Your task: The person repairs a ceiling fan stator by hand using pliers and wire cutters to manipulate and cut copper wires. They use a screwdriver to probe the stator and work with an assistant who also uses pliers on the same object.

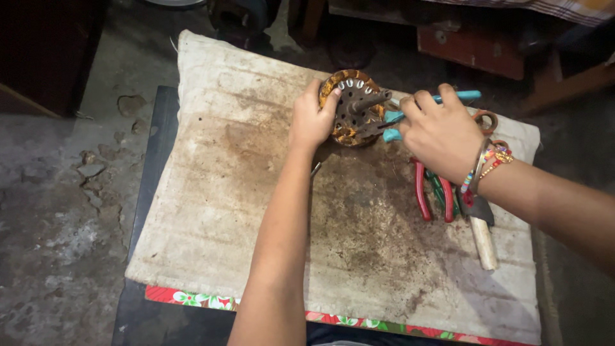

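Dim, warm light falls from above, brightest on the stained cloth (256, 192) at centre; corners at eleven and one o'clock sink into shadow. Slight motion softness, no glare.

Upper centre of frame: motor stator (351, 107), round, copper-wound, shaft up, tilted; left hand (312, 120) grips its left rim. Right hand (441, 133), bangles at wrist, holds teal-handled pliers (410, 109) against stator. Right of centre: red-handled pliers (432, 195), hammer (482, 227), lying on stained white cloth (243, 192) over dark table (157, 141).
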